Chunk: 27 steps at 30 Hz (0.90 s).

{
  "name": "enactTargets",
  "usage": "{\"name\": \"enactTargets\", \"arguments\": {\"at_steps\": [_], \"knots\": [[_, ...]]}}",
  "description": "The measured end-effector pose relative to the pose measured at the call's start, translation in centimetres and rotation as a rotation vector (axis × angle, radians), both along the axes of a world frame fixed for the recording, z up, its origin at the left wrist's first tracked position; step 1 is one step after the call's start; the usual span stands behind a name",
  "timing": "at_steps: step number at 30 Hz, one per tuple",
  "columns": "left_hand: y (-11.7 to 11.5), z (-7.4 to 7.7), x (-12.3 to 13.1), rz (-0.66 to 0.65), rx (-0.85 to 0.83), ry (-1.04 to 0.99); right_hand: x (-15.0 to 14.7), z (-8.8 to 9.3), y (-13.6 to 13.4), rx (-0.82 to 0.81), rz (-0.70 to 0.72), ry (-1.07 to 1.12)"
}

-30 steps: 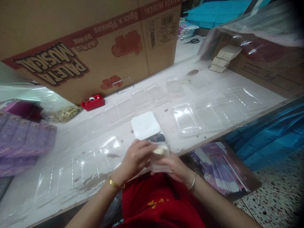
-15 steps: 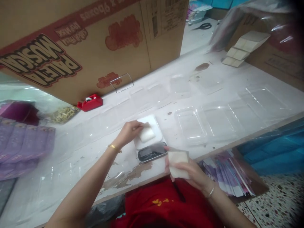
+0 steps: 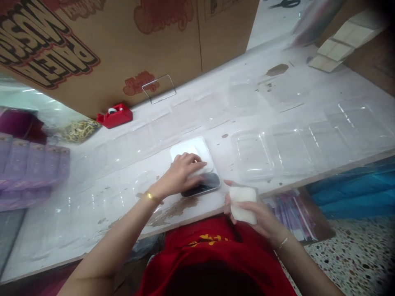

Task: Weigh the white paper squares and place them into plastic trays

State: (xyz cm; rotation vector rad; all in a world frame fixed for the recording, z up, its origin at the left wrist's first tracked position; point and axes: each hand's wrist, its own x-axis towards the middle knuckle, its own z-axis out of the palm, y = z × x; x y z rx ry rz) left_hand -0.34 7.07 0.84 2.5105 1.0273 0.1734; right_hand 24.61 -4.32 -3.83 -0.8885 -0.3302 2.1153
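Observation:
A small digital scale with a white platform sits near the table's front edge. My left hand lies over the platform, its fingers curled on a white lump that mostly hides beneath them. My right hand is held just off the table edge, to the right of the scale, and grips a white block in a clear wrapper. A gold bangle is on my left wrist and a thin one on my right.
A big cardboard box stands behind, with a red tape dispenser at its foot. Clear plastic trays cover the table. Purple packets lie at left, more purple packets lie below the edge, and cream cards sit far right.
My left hand put the white lump on the scale and now covers it. My right hand moved off to the right with the white block. The view tilted downward.

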Motion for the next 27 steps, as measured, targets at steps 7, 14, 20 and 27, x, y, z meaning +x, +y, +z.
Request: {"name": "enactTargets", "arguments": {"at_steps": [7,14,20,27], "knots": [[0.8,-0.9,1.9,-0.107,0.054,0.096,-1.2,0.3,-0.9,0.015,-0.032,0.001],[1.2,2.1,-1.8,0.191,-0.106,-0.193,-1.9,0.2,-1.6,0.018,-0.031,-0.001],[-5.6,-0.6,-0.7,0.011,-0.006,-0.01,-2.1,-0.6,-1.3,-0.033,-0.075,-0.018],[-11.5,-5.3,0.7,0.111,0.257,0.063,-1.5,-1.5,-1.9,-0.131,-0.163,-0.054]]}}
